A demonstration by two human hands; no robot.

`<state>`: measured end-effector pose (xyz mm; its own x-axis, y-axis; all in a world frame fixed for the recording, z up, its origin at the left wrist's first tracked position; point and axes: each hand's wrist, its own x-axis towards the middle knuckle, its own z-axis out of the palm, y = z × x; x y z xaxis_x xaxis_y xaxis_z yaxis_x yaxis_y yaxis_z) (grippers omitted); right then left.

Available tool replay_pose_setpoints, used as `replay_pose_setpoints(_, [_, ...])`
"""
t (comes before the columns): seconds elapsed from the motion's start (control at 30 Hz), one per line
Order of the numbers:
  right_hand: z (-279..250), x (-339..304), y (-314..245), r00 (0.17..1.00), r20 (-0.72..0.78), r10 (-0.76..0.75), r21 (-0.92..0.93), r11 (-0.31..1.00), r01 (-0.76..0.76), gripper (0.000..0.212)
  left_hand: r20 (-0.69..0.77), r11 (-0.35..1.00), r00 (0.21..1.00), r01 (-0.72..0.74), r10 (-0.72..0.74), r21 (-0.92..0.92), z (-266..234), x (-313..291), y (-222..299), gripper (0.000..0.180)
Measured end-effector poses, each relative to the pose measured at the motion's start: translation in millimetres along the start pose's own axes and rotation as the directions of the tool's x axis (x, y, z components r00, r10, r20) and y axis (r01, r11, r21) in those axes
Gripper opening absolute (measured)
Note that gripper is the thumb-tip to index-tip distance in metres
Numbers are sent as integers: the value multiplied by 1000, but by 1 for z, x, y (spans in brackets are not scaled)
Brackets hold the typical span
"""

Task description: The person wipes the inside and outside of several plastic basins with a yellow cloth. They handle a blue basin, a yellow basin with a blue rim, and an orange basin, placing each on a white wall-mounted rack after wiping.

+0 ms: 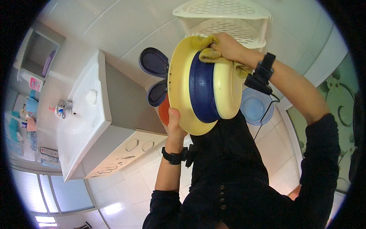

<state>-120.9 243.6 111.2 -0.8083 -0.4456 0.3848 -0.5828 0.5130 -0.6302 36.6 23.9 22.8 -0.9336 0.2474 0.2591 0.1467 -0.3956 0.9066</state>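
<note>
In front of my body, tilted on its side, is a yellow plastic basin-like vessel (228, 91) with a wide rim, a navy band and two dark ear-shaped flaps; its exact kind I cannot tell. My left hand (176, 126) grips the lower part of its rim, thumb on the near face, the other fingers mostly hidden behind. A yellowish, stained cloth (211, 55) is bunched in my right hand (228, 46), pressed against the vessel's upper side. Part of an orange-red object (164, 111) shows behind the rim, mostly covered.
To the left stands a white washbasin (82, 110) with a tap (68, 109), on a cabinet (126, 149). A white slotted rack (225, 9) is against the far wall. On the tiled floor sits a blue basin (256, 107). A patterned green panel (339, 99) stands right. A cable (263, 120) hangs from my right wrist.
</note>
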Motion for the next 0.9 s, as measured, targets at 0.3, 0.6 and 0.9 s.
replay_pose_setpoints(0.3, [50,-23,-55,996,-89,-25,-222,975,4,25,-112,999,993,-30,29,-13,-4,2,-5,82])
replay_pose_setpoints(0.6, [122,-90,-87,795,-240,-557,-192,830,523,26,-208,978,973,-131,96,-164,-15,5,-8,77])
replay_pose_setpoints(0.9, [128,-145,-34,803,151,-577,108,817,566,39,-266,970,961,-137,82,-199,-11,15,-2,74])
